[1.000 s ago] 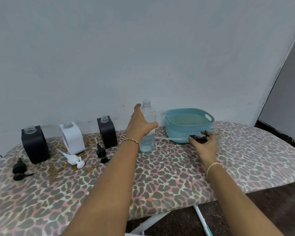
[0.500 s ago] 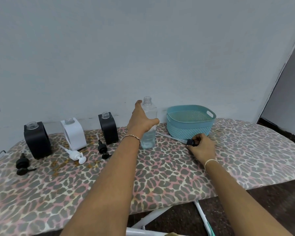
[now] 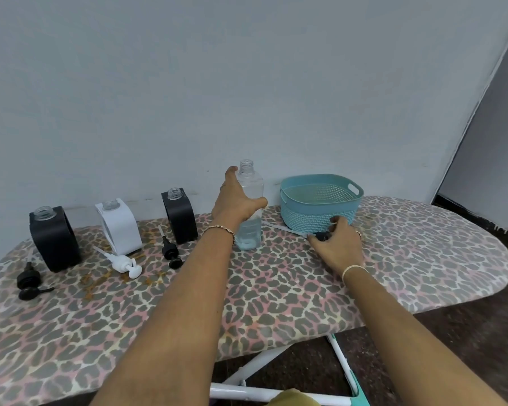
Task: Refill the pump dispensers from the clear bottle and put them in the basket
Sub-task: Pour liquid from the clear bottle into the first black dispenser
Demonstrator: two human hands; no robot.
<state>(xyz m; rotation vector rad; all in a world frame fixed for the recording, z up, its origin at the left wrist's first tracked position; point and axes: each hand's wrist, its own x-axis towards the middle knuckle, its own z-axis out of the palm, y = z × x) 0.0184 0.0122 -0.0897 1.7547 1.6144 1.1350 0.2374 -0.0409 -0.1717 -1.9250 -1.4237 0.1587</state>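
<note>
The left hand (image 3: 236,202) is closed around the middle of a tall clear plastic bottle (image 3: 252,186), with the thumb laid across its front. The bottle is held upright on a leopard-patterned ironing board (image 3: 276,288), with its open neck pointed up. Clear liquid is seen only in its lower part.

The right hand (image 3: 336,246) is curled over a small black pump head (image 3: 321,236), which lies on the board just in front of a teal perforated plastic basket (image 3: 311,219). Its thin white tube (image 3: 279,227) is laid flat and points left, toward the foot of the bottle.

Further left, three square dispensers are stood in a row with uncovered necks: a black dispenser (image 3: 55,238), a white dispenser (image 3: 119,227) and a second black dispenser (image 3: 180,215). A loose pump is laid in front of each.
</note>
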